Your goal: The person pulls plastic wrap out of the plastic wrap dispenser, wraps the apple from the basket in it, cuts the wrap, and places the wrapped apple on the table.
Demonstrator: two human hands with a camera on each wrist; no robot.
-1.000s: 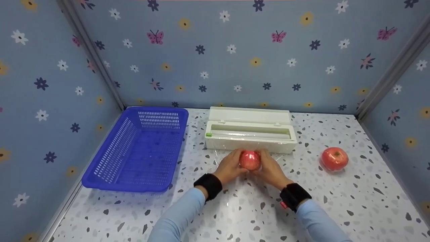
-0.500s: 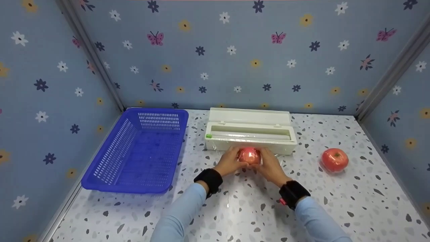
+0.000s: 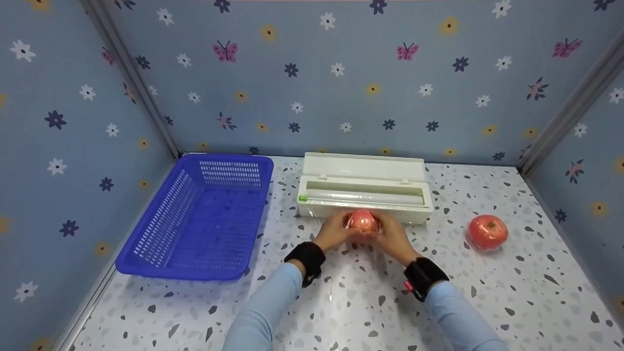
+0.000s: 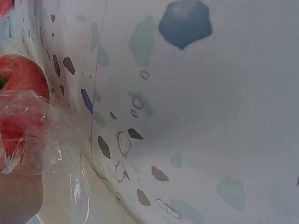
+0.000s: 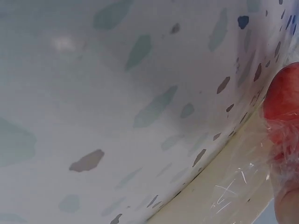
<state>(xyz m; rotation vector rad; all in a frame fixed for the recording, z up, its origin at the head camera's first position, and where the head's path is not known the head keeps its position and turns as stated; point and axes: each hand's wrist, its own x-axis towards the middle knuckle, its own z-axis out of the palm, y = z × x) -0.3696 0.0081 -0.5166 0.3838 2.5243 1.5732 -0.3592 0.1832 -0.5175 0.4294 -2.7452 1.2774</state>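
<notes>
A red apple [image 3: 362, 220] partly covered in clear cling film sits just in front of the white cling-film dispenser box [image 3: 364, 187]. My left hand [image 3: 335, 230] grips it from the left and my right hand [image 3: 392, 236] grips it from the right, fingers curled round it. A sheet of film [image 3: 348, 273] runs from the box toward me across the table. In the left wrist view the apple [image 4: 18, 98] shows under crumpled film [image 4: 60, 154]. At the right edge of the right wrist view the apple [image 5: 282, 102] appears with film [image 5: 233, 186] below it.
An empty blue plastic basket [image 3: 204, 214] stands at the left. A second red apple [image 3: 487, 232], shiny as if film-wrapped, lies at the right. Flower-patterned blue walls [image 3: 312, 78] close in the speckled table [image 3: 487, 302] on three sides.
Both hands have pushed the apple away from me, up against the front of the dispenser box, with the film drawn over it.
</notes>
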